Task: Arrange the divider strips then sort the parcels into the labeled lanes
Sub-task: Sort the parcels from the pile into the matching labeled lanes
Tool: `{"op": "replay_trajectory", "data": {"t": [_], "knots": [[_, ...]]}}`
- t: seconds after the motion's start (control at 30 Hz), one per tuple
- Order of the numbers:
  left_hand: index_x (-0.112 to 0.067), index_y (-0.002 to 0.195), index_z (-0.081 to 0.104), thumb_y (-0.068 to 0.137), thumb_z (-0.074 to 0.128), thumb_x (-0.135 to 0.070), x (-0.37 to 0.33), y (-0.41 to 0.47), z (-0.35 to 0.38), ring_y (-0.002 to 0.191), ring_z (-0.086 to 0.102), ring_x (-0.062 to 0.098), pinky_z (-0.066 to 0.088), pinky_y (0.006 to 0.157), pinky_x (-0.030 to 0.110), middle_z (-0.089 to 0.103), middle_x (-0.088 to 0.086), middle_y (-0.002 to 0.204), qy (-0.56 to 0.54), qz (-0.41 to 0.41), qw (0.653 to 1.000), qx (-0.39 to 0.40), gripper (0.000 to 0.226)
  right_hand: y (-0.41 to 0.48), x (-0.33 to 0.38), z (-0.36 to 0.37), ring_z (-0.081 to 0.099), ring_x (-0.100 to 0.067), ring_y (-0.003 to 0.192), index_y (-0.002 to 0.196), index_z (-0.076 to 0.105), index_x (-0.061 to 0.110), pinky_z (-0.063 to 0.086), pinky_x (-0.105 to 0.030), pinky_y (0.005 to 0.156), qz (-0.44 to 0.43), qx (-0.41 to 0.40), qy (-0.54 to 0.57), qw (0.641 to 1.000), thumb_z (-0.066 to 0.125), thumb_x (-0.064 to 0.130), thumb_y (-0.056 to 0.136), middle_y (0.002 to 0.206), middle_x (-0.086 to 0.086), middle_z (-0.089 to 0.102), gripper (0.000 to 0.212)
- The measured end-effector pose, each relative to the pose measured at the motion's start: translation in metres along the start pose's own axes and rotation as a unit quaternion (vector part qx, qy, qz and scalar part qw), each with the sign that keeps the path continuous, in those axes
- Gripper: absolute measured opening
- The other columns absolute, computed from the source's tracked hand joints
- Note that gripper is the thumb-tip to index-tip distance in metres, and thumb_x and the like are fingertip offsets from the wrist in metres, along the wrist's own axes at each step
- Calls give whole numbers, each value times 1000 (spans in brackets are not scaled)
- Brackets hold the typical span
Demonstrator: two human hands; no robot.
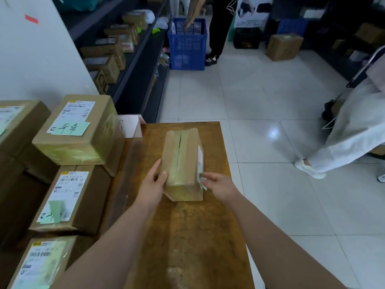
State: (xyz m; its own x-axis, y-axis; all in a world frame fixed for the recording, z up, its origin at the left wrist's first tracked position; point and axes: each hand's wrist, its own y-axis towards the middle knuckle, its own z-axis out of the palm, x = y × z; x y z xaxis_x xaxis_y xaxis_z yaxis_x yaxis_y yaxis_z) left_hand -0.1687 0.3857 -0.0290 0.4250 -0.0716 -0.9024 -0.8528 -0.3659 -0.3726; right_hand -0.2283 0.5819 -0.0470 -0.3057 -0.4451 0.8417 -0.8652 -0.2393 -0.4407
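I'm sorting: my left hand (153, 181) and right hand (219, 184) grip the parcel (181, 163) on the table (187, 236); next I should read its label (200, 159).

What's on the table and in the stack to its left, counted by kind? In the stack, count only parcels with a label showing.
table parcel: 1
stack parcels, label showing: 4
white card, far left corner: 1
Total: 6
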Motion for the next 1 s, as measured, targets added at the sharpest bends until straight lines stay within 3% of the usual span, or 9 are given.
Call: {"op": "replay_trajectory", "data": {"t": [0.1, 0.23, 0.37, 0.47, 0.57, 0.67, 0.8, 0.9, 1.0], "knots": [[-39, 150, 31, 105, 41, -28, 9, 6, -13, 132, 43, 20, 44, 107, 45, 34, -4, 156, -61, -25, 998, -7, 48, 2, -4, 8, 52, -4, 98, 138, 52, 23, 44, -12, 68, 18, -4, 2, 1000, 56, 26, 97, 138, 4, 55, 42], [-38, 148, 36, 106, 35, -21, 18, 13, -29, 130, 47, 20, 46, 105, 43, 39, -3, 152, -55, -35, 998, -20, 45, 7, -7, 16, 48, -17, 128, 146, 40, 20, 40, -27, 97, 32, -5, 5, 999, 56, 32, 97, 144, 3, 49, 53], [-32, 148, 41, 104, 42, -32, 16, 15, -32, 130, 49, 20, 41, 110, 43, 47, -2, 149, 27, -45, 998, -39, 44, 17, 0, 25, 51, -18, 124, 144, 42, 18, 42, -42, 107, 50, 8, 28, 998, 53, 42, 96, 140, 3, 52, 55], [-27, 148, 42, 87, 49, -69, 11, 12, -30, 126, 53, 22, 40, 110, 46, 53, -1, 143, 9, -94, 995, -12, 74, 26, 5, 30, 60, -13, 106, 119, 62, 21, 50, -43, 99, 55, 8, 66, 996, 52, 44, 96, 120, 6, 63, 35], [-25, 151, 35, 77, 64, -68, 9, 4, -26, 119, 58, 20, 44, 106, 43, 54, -2, 142, -11, -90, 996, 5, 90, 28, 8, 34, 63, -11, 91, 82, 62, 27, 55, -40, 90, 54, 2, 54, 997, 54, 49, 93, 96, 11, 67, 27], [-27, 151, 35, 78, 69, -57, 4, -5, -22, 114, 58, 18, 49, 95, 35, 52, -2, 141, -11, -66, 998, -8, 85, 18, 9, 31, 62, -6, 81, 78, 62, 28, 58, -30, 75, 19, -39, 25, 999, 59, 52, 89, 88, 17, 65, 27], [-27, 147, 42, 76, 73, -50, -8, -22, -25, 105, 62, 11, 51, 80, 27, 58, -4, 133, -51, -30, 998, -15, 81, -10, 25, 20, 65, 1, 78, 79, 66, 33, 49, -11, 54, -59, -95, 53, 992, 67, 52, 83, 82, 26, 66, 20], [-28, 147, 42, 81, 73, -43, -19, -41, -31, 100, 64, 6, 49, 61, 14, 61, -4, 131, -90, -7, 996, -9, 74, -34, 48, 16, 66, 0, 81, 88, 66, 34, 49, -10, 54, -101, -122, 57, 986, 68, 52, 82, 86, 25, 68, 20], [-30, 148, 39, 71, 74, -52, -33, -63, -42, 104, 63, 7, 50, 69, 18, 59, -5, 132, -107, 26, 994, 4, 87, -54, 72, 19, 65, -3, 85, 100, 67, 27, 49, -14, 59, -134, -151, 54, 978, 70, 52, 80, 93, 18, 68, 32]]}}
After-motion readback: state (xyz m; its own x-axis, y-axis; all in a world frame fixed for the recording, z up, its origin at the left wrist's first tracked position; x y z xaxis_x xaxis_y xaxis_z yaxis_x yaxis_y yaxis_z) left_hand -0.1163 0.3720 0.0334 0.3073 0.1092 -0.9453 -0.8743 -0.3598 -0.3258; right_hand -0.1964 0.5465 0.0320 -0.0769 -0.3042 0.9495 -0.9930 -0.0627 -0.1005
